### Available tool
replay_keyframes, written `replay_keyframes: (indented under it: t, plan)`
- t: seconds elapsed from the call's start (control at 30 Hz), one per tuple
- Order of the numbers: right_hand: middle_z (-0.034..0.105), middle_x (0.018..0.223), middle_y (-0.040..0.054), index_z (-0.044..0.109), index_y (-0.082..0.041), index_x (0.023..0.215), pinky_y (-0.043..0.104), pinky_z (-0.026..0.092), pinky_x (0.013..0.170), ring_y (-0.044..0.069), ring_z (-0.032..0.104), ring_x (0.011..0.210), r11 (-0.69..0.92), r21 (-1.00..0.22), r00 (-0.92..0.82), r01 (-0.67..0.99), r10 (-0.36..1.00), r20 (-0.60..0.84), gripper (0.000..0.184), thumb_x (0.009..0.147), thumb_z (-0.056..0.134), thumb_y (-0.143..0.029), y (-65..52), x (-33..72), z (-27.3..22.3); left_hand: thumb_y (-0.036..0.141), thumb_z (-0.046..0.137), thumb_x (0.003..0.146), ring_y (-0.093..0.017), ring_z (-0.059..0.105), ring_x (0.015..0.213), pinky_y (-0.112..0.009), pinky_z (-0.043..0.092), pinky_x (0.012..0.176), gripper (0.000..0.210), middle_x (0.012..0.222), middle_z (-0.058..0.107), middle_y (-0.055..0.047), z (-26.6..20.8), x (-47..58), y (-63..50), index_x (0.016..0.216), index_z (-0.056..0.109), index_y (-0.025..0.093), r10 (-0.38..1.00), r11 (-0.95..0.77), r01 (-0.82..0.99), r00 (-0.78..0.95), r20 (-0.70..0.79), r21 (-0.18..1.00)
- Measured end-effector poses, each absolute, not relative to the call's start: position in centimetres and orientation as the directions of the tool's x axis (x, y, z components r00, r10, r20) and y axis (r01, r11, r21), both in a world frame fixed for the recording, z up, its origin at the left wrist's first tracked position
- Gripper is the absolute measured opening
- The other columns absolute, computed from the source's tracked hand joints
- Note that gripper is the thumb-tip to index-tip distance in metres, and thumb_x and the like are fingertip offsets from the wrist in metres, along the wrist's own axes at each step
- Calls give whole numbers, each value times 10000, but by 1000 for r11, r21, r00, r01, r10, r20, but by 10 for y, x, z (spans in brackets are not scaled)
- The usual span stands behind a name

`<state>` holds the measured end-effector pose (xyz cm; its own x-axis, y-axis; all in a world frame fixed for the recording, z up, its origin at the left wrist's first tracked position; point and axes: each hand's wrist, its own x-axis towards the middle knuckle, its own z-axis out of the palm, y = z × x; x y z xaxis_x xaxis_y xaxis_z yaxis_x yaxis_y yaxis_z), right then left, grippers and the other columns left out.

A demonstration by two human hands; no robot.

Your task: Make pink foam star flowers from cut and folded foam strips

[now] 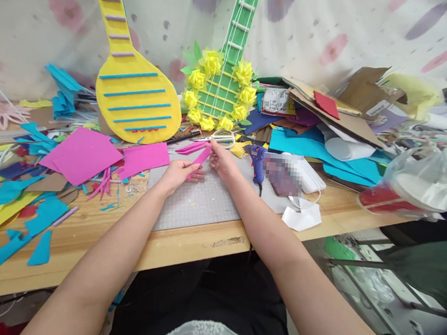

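Note:
A pink strip (201, 157), of paper or thin foam, slants between my two hands above the grey cutting mat (190, 206). My left hand (182, 175) pinches its lower end, with some fingers stretched to the right. The upper end is gripped by my right hand (221, 159). Just behind lie more pink strips (189, 148) and white-handled scissors (225, 138). Pink sheets (146, 159) rest left of my left hand. A blue glue gun (257, 162) stands right of my right hand.
A yellow guitar-shaped craft (137, 90) and a green one with yellow flowers (223, 88) lean at the back. Blue scraps (46, 216) litter the left. Cardboard (366, 91) and blue sheets (297, 144) pile up right, near a bagged red tub (393, 197). The wooden table's front edge (187, 251) is close.

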<state>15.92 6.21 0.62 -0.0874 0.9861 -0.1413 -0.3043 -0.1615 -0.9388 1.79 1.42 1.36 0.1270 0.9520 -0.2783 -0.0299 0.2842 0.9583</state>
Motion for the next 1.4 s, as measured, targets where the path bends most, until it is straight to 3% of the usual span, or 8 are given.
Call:
replay_keyframes:
  t: [0.1, 0.2, 0.7, 0.8, 0.9, 1.03, 1.2, 1.4]
  plan:
    - [461, 526, -66, 575, -165, 642, 206, 224, 429, 34, 324, 461, -162, -972, -228, -169, 966, -122, 420, 485, 787, -491, 55, 153, 4, 337, 731, 696, -160, 684, 644, -305, 554, 670, 270, 735, 716, -87, 14, 17, 15, 810, 674, 99, 956, 273, -47, 127, -265, 961]
    - [491, 521, -61, 569, -159, 615, 213, 220, 432, 33, 328, 455, -135, -981, -193, -139, 975, -107, 386, 488, 788, -450, 51, 149, 3, 352, 702, 728, -169, 692, 668, -291, 559, 652, 276, 745, 716, -84, 14, 16, 15, 838, 671, 100, 958, 254, -52, 152, -244, 966]
    - [497, 582, -46, 553, -169, 592, 226, 203, 453, 44, 313, 511, -97, -934, -11, -343, 995, -100, 341, 458, 782, -383, 66, 163, 2, 453, 695, 697, -197, 660, 551, -305, 529, 559, 344, 577, 668, -93, 14, 11, 19, 665, 621, 119, 960, 265, 153, 52, -275, 952]
    - [474, 561, -56, 544, -166, 586, 221, 200, 450, 39, 295, 502, -98, -927, 29, -361, 993, -116, 358, 451, 786, -392, 66, 164, 0, 509, 585, 768, -174, 620, 499, -283, 495, 521, 399, 525, 627, -64, 11, 1, 20, 614, 592, 141, 976, 196, 276, -147, -160, 941]
    - [474, 551, -60, 560, -163, 602, 220, 208, 453, 37, 298, 495, -120, -947, -19, -298, 993, -120, 370, 454, 786, -416, 64, 162, -1, 519, 529, 800, -153, 637, 630, -241, 486, 585, 373, 688, 673, -56, 6, -5, 20, 743, 622, 162, 955, 9, 350, -280, 96, 937]
    - [489, 565, -69, 602, -162, 695, 216, 201, 453, 30, 287, 477, -139, -965, -152, -224, 983, -106, 404, 474, 784, -447, 57, 158, 3, 417, 630, 754, -151, 627, 848, -228, 480, 709, 324, 971, 675, -61, 1, 7, 20, 979, 620, 185, 973, -158, 308, -113, 201, 938]
    - [463, 537, -76, 588, -164, 707, 208, 166, 430, 20, 262, 445, -144, -978, -256, -153, 961, -101, 417, 509, 784, -474, 50, 158, 9, 415, 547, 816, -95, 566, 584, -220, 441, 544, 369, 882, 657, -34, -2, 23, 20, 1108, 568, 190, 995, -40, 178, 92, 24, 983]
    - [397, 487, -87, 546, -167, 661, 197, 185, 416, 26, 290, 435, -141, -979, -303, -146, 949, -91, 436, 509, 780, -502, 53, 161, 7, 413, 541, 826, -72, 418, 441, -197, 351, 452, 291, 509, 480, 32, 7, 21, 17, 659, 554, 175, 989, -44, 219, 149, 11, 975]
